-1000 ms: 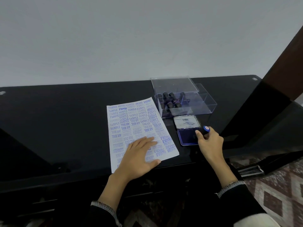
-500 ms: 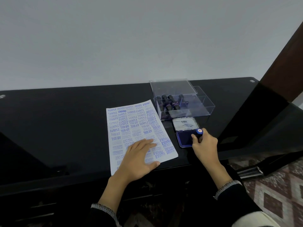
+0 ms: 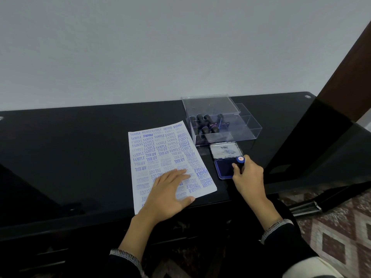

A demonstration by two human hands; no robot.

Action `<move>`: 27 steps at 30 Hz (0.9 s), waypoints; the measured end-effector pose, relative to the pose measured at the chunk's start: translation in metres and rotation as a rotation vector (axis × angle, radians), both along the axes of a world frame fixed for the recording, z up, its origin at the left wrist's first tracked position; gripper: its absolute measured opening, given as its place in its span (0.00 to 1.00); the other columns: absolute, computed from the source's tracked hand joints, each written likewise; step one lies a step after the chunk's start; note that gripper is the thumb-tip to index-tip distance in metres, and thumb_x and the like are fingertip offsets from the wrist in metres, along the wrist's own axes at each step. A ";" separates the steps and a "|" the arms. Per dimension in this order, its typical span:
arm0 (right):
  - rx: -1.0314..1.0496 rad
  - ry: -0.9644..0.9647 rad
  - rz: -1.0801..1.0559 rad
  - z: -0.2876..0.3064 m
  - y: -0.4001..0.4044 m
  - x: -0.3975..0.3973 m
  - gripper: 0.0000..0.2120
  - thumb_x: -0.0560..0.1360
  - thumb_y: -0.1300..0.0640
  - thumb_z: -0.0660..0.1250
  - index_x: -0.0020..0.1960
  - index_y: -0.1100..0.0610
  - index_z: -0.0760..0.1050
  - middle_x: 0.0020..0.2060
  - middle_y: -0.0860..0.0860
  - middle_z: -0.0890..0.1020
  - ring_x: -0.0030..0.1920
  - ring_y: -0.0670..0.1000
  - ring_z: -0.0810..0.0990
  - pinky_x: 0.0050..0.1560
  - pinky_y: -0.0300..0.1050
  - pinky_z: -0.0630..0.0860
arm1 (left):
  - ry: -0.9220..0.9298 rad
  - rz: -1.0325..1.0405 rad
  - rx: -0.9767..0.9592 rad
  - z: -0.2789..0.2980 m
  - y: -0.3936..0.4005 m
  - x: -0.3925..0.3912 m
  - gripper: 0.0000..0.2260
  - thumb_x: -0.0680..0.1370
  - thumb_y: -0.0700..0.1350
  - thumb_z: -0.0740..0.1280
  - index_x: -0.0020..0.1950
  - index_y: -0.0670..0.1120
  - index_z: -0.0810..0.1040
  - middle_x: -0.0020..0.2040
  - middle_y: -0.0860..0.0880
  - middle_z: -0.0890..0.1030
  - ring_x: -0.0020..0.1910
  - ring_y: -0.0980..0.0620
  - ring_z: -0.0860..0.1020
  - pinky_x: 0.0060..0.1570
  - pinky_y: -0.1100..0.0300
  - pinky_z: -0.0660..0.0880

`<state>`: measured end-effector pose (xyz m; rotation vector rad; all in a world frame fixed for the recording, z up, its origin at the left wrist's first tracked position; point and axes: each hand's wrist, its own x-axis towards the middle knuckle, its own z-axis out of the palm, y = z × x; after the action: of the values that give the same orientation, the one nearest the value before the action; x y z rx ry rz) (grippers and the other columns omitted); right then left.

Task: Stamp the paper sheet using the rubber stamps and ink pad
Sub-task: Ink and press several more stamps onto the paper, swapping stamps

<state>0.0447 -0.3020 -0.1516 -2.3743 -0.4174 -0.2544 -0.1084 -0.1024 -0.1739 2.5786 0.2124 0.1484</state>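
Observation:
A white paper sheet [image 3: 160, 155] covered with blue stamped words lies on the black table [image 3: 70, 147]. My left hand [image 3: 168, 195] rests flat on the sheet's near part, fingers spread. To the right sits an open blue ink pad [image 3: 223, 168], its lid standing behind it. My right hand [image 3: 248, 176] grips a rubber stamp [image 3: 240, 159] with a blue cap, held upright over the pad's right side. Whether the stamp's face touches the ink is hidden by the fingers.
A clear plastic box [image 3: 224, 125] behind the ink pad holds several dark rubber stamps [image 3: 204, 125]; its clear lid rests on top at the back. The table's front edge runs below my hands. A patterned floor [image 3: 337, 227] shows at lower right.
My right hand has shifted the stamp slightly left, further over the ink pad. The left hand stays flat on the sheet. The view has tilted a little.

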 end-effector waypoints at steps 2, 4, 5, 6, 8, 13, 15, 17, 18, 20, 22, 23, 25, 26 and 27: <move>0.010 -0.037 -0.012 -0.003 0.001 -0.003 0.04 0.75 0.64 0.67 0.46 0.61 0.73 0.34 0.51 0.74 0.33 0.48 0.71 0.33 0.33 0.63 | -0.002 0.002 -0.005 0.001 0.000 0.000 0.28 0.75 0.62 0.66 0.73 0.61 0.63 0.74 0.66 0.58 0.75 0.63 0.51 0.71 0.64 0.43; 0.061 -0.030 -0.026 -0.004 0.000 -0.004 0.05 0.75 0.63 0.68 0.44 0.60 0.72 0.31 0.48 0.72 0.29 0.46 0.69 0.30 0.29 0.63 | -0.002 0.002 -0.009 0.002 0.000 0.000 0.28 0.75 0.62 0.66 0.73 0.60 0.63 0.74 0.66 0.58 0.75 0.62 0.51 0.70 0.64 0.43; 0.084 -0.022 -0.034 -0.004 0.000 -0.004 0.06 0.75 0.63 0.68 0.43 0.59 0.71 0.29 0.47 0.71 0.28 0.44 0.69 0.30 0.29 0.64 | 0.000 0.002 -0.007 0.002 0.000 0.000 0.28 0.75 0.62 0.66 0.73 0.60 0.63 0.74 0.66 0.58 0.75 0.63 0.51 0.70 0.64 0.43; 0.102 -0.017 -0.039 -0.003 -0.001 -0.003 0.07 0.75 0.63 0.68 0.42 0.58 0.70 0.27 0.47 0.70 0.27 0.44 0.69 0.30 0.29 0.65 | 0.001 0.002 -0.006 0.001 0.000 0.000 0.28 0.75 0.62 0.66 0.73 0.61 0.63 0.74 0.66 0.58 0.75 0.63 0.51 0.70 0.64 0.43; 0.112 -0.006 -0.041 -0.002 -0.002 -0.002 0.07 0.74 0.63 0.68 0.42 0.58 0.71 0.26 0.47 0.70 0.27 0.44 0.69 0.31 0.27 0.66 | -0.004 0.000 -0.005 0.001 0.000 0.000 0.28 0.75 0.62 0.66 0.73 0.61 0.63 0.74 0.66 0.58 0.75 0.63 0.51 0.70 0.65 0.43; 0.028 0.038 -0.019 0.003 -0.001 0.000 0.05 0.76 0.62 0.67 0.50 0.62 0.74 0.30 0.47 0.72 0.30 0.44 0.71 0.30 0.29 0.64 | -0.001 -0.006 0.008 0.000 0.001 -0.001 0.31 0.71 0.68 0.61 0.73 0.61 0.63 0.74 0.66 0.58 0.75 0.62 0.51 0.69 0.66 0.43; -0.001 0.077 -0.012 0.006 -0.001 0.001 0.06 0.76 0.61 0.66 0.51 0.61 0.73 0.33 0.49 0.74 0.33 0.48 0.72 0.33 0.35 0.65 | -0.005 0.000 0.004 0.000 0.000 -0.001 0.30 0.73 0.67 0.62 0.73 0.61 0.63 0.74 0.66 0.58 0.75 0.62 0.52 0.70 0.65 0.43; -0.017 0.107 -0.008 0.010 0.000 -0.001 0.06 0.77 0.59 0.66 0.51 0.61 0.73 0.34 0.50 0.74 0.35 0.50 0.73 0.35 0.38 0.65 | -0.015 0.011 -0.003 0.000 -0.001 -0.001 0.29 0.73 0.68 0.59 0.72 0.61 0.64 0.74 0.66 0.59 0.74 0.62 0.52 0.70 0.64 0.44; 0.010 0.118 -0.008 0.013 0.001 -0.004 0.06 0.77 0.58 0.66 0.50 0.60 0.73 0.32 0.50 0.74 0.34 0.50 0.73 0.33 0.37 0.65 | -0.022 0.016 -0.007 0.001 -0.001 -0.001 0.29 0.73 0.68 0.59 0.72 0.61 0.65 0.74 0.66 0.59 0.74 0.62 0.52 0.70 0.64 0.44; 0.136 0.143 -0.001 0.019 0.006 -0.018 0.07 0.77 0.56 0.67 0.46 0.59 0.73 0.30 0.49 0.74 0.32 0.48 0.73 0.31 0.36 0.64 | -0.033 0.022 -0.006 0.000 -0.003 0.000 0.25 0.76 0.64 0.61 0.72 0.60 0.66 0.74 0.66 0.60 0.75 0.62 0.53 0.70 0.64 0.45; 0.240 0.187 0.034 0.021 0.017 -0.038 0.09 0.75 0.53 0.69 0.42 0.57 0.73 0.29 0.47 0.76 0.33 0.44 0.75 0.34 0.36 0.64 | -0.038 0.029 0.005 0.000 -0.003 0.000 0.23 0.77 0.62 0.62 0.72 0.60 0.66 0.74 0.66 0.60 0.75 0.62 0.53 0.70 0.64 0.46; 0.267 0.214 0.056 0.019 0.023 -0.047 0.09 0.75 0.52 0.69 0.41 0.56 0.73 0.29 0.46 0.77 0.33 0.41 0.75 0.34 0.34 0.65 | -0.037 0.030 0.009 0.000 -0.003 0.000 0.23 0.77 0.61 0.62 0.72 0.60 0.66 0.74 0.66 0.60 0.74 0.62 0.53 0.70 0.65 0.46; 0.295 0.267 0.088 0.012 0.029 -0.063 0.10 0.74 0.50 0.70 0.39 0.53 0.72 0.29 0.46 0.78 0.32 0.39 0.77 0.36 0.30 0.70 | -0.035 0.028 0.009 0.000 -0.003 0.000 0.23 0.77 0.62 0.62 0.72 0.60 0.66 0.74 0.66 0.60 0.74 0.63 0.52 0.71 0.65 0.45; 0.308 0.289 0.090 0.009 0.031 -0.067 0.11 0.74 0.48 0.69 0.38 0.52 0.71 0.29 0.46 0.78 0.31 0.40 0.78 0.38 0.31 0.73 | -0.033 0.027 0.006 0.001 -0.004 -0.001 0.23 0.77 0.62 0.62 0.72 0.60 0.65 0.74 0.66 0.59 0.74 0.63 0.52 0.70 0.65 0.45; 0.321 0.308 0.083 0.004 0.031 -0.069 0.12 0.74 0.47 0.69 0.38 0.52 0.71 0.29 0.48 0.79 0.32 0.42 0.79 0.40 0.39 0.77 | -0.031 0.025 0.004 0.001 -0.004 -0.001 0.24 0.77 0.62 0.62 0.72 0.60 0.65 0.74 0.66 0.59 0.74 0.63 0.52 0.70 0.65 0.45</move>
<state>-0.0241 -0.2710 -0.1474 -2.0312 -0.3021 0.0793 -0.1095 -0.1059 -0.1727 2.5766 0.2333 0.1987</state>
